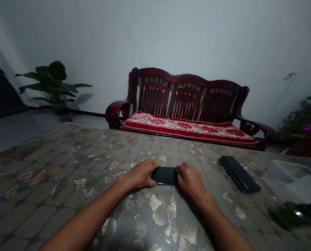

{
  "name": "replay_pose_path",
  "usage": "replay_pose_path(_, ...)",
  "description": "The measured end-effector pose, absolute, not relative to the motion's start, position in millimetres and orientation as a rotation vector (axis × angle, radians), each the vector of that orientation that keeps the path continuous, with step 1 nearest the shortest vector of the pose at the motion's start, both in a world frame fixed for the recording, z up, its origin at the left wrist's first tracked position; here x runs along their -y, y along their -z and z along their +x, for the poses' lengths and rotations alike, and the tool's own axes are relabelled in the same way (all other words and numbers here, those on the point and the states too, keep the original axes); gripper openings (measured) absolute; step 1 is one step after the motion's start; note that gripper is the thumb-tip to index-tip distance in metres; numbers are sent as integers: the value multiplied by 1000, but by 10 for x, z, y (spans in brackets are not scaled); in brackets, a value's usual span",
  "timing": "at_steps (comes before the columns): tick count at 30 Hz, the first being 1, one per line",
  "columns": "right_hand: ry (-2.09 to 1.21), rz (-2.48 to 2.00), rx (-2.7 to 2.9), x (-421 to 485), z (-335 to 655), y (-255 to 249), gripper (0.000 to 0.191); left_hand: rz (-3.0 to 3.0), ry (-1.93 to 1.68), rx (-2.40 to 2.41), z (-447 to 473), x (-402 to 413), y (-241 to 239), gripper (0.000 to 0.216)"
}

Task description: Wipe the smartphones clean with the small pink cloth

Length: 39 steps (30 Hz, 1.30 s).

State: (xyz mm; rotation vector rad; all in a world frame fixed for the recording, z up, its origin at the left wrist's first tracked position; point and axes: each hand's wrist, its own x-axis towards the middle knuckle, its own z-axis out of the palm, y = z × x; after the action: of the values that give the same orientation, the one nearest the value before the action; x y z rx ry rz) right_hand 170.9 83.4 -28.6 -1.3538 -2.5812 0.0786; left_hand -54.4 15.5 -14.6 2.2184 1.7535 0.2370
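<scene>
A dark smartphone (pixel 165 175) lies sideways between my hands, low over or on the patterned tablecloth (pixel 134 223). My left hand (pixel 144 173) grips its left end, thumb along the near edge and fingers at the far side. At the other end, my right hand (pixel 189 177) has its fingers curled round the phone's right edge. Its screen looks black. Whether the phone touches the table I cannot tell.
Right of my hands lie dark stacked phones (pixel 239 174), beside a clear plastic box (pixel 296 177) and a green bottle (pixel 293 214). Colourful rubber bands (pixel 33 179) are scattered at left. Beyond the table stands a wooden bench (pixel 186 94); a potted plant (pixel 54 83) is at far left.
</scene>
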Motion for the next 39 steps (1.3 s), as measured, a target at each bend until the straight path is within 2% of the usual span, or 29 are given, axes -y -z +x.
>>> replay_pose_path(11,-36,-1494,2533,-927,1812,267,26,2164,-288,-1751,-582,-158,175,54)
replay_pose_path(20,-157,-1157,2635,-784,1534,335,27,2152,-273,-1789,-582,-158,200,56)
replay_pose_path(29,-36,-1440,2607,-835,1686,209,24,2138,-279,-1780,-556,-137,149,51)
replay_pose_path(39,-123,-1026,2707,-628,1368,302,27,2153,-305,-1754,-567,-159,198,51)
